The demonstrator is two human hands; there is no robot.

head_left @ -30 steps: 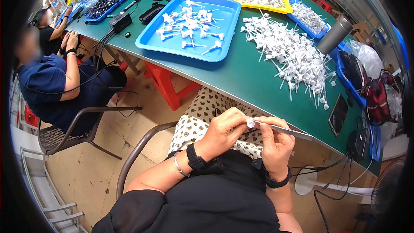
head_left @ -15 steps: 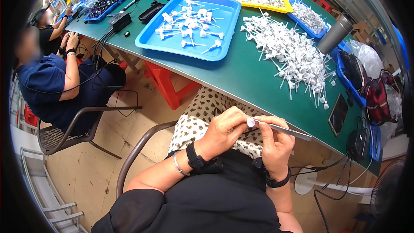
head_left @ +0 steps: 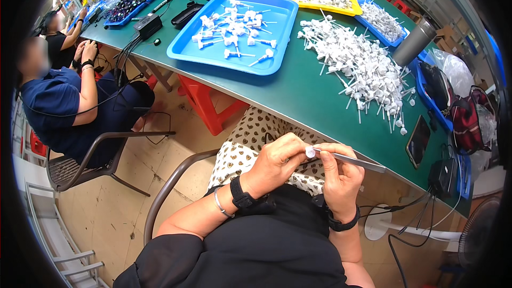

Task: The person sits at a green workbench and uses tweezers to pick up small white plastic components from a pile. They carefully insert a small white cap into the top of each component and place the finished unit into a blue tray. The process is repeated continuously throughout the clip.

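Note:
Over my lap, just off the table's near edge, my left hand [head_left: 278, 161] is closed in a pinch on a small white plastic part [head_left: 310, 152] with a round, cup-like end. My right hand [head_left: 341, 180] grips a slim grey metal tool [head_left: 369, 165], whose exact kind I cannot make out. Its narrow end meets the white part between my fingertips, while the wider end sticks out to the right. A blue tray [head_left: 181, 50] on the table holds scattered white stemmed parts. To its right, a large heap of similar white parts [head_left: 362, 64] lies on the tabletop.
Yellow trays [head_left: 320, 4] of white parts stand behind on the green table [head_left: 298, 88]. A grey cylindrical flask [head_left: 415, 41], a phone [head_left: 418, 141] and a black box with cables [head_left: 442, 177] are at right. A co-worker [head_left: 64, 93] sits at left; a red stool [head_left: 210, 109] is under the table.
My hands, the white part and the tool stay almost exactly where they were. At left, the co-worker's hands shift slightly.

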